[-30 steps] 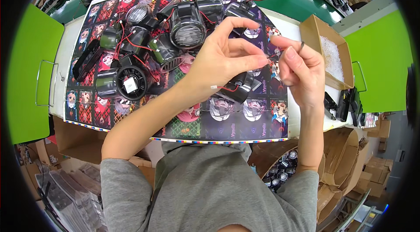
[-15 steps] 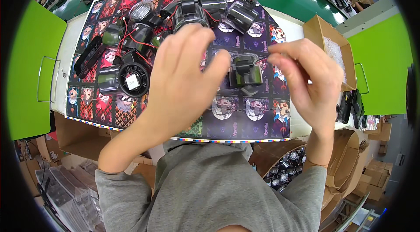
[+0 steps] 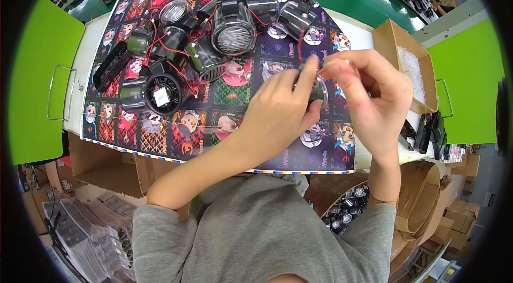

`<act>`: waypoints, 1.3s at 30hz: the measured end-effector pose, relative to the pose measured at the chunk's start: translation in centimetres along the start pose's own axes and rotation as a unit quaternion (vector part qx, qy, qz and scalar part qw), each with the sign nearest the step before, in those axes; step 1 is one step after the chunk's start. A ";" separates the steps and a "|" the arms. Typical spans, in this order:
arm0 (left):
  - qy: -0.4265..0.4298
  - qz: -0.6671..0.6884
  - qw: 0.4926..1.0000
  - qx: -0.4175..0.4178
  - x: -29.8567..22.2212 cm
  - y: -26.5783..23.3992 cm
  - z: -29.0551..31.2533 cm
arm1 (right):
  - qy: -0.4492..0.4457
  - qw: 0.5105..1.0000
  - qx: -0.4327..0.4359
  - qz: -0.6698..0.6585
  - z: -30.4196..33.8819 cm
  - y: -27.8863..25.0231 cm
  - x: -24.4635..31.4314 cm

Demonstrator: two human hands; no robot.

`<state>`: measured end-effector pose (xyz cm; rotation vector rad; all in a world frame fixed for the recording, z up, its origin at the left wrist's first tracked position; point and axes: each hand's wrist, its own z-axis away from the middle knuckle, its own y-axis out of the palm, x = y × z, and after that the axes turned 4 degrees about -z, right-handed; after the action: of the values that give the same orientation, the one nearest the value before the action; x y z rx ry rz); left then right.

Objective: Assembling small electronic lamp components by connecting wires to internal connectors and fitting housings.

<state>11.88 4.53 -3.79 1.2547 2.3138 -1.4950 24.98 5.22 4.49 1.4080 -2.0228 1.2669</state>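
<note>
My left hand (image 3: pixel 283 104) lies over a small black cylindrical housing (image 3: pixel 320 92) with a clear rim, its fingers round it and the thumb at its near side. Most of that housing is hidden under the hand. Close by on the right, my right hand (image 3: pixel 377 88) has thumb and forefinger pinched on a thin red wire (image 3: pixel 321 72), of which only a short bit shows. A blurred red strand (image 3: pixel 301 42) rises above the left fingertips. Farther left stands a larger clear-and-black housing (image 3: pixel 234 32) with a round ribbed face.
Several similar housings with red wires, including one with a black fan wheel (image 3: pixel 163 94), crowd the left and back of the printed sheet (image 3: pixel 224 149). A cardboard box (image 3: pixel 428 77) of clear small pieces stands at right. Below the table, another box (image 3: pixel 328 184) holds several round-faced units.
My left hand has moved right, off the larger housing and onto the small one, which it now covers. My right hand stays near the same spot, still pinching.
</note>
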 end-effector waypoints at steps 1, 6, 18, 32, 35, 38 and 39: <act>0.034 0.066 0.996 -0.042 0.4 0.4 -0.1 | 0.073 0.997 0.007 -0.028 0.1 -0.3 0.0; -0.015 0.292 0.956 -0.017 2.9 1.2 -1.7 | 0.153 0.968 0.002 -0.199 0.8 -2.2 -2.2; -0.095 0.387 0.915 -0.066 2.8 2.8 -1.8 | 0.037 0.990 0.088 0.108 2.0 -1.0 -3.7; -0.134 0.449 0.882 -0.046 2.4 2.4 -1.7 | -0.092 0.936 0.084 0.328 2.2 0.7 -2.7; -0.134 0.455 0.879 -0.050 2.7 2.7 -1.6 | -0.067 0.934 0.084 0.342 2.5 1.0 -2.3; -0.135 0.451 0.881 -0.032 2.7 2.2 -1.6 | -0.072 0.933 0.068 0.346 2.9 1.3 -3.1; -0.143 0.445 0.884 -0.009 2.6 2.1 -1.6 | -0.095 0.933 0.050 0.342 3.0 1.4 -3.7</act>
<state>12.09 7.70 -5.73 1.6184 1.2417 -1.1803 25.88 4.91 -0.37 0.9001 -2.7588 1.5541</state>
